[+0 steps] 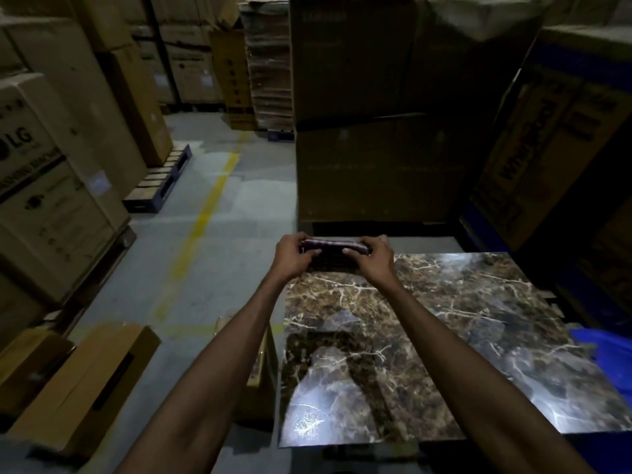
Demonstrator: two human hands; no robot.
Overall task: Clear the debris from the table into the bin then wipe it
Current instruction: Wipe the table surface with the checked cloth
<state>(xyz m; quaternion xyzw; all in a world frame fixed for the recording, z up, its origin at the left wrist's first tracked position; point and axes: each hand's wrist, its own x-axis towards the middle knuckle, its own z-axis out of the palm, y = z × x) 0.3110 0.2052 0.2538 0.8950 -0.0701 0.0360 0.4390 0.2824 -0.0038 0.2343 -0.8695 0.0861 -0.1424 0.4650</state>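
Observation:
A folded purple cloth [333, 245] is held flat over the far left corner of the dark marble table [444, 336]. My left hand [292, 256] grips its left end, thumb on the near side and fingers curled over the far edge. My right hand [372, 256] grips its right end the same way. Both arms reach forward from the bottom of the view. The tabletop is glossy and shows the reflection of my arms.
A blue bin [605, 350] sits at the table's right edge. An open cardboard box [261, 381] stands against the table's left side, and a flat carton [85, 381] lies on the floor to the left. Tall stacked cartons [369, 131] surround the table.

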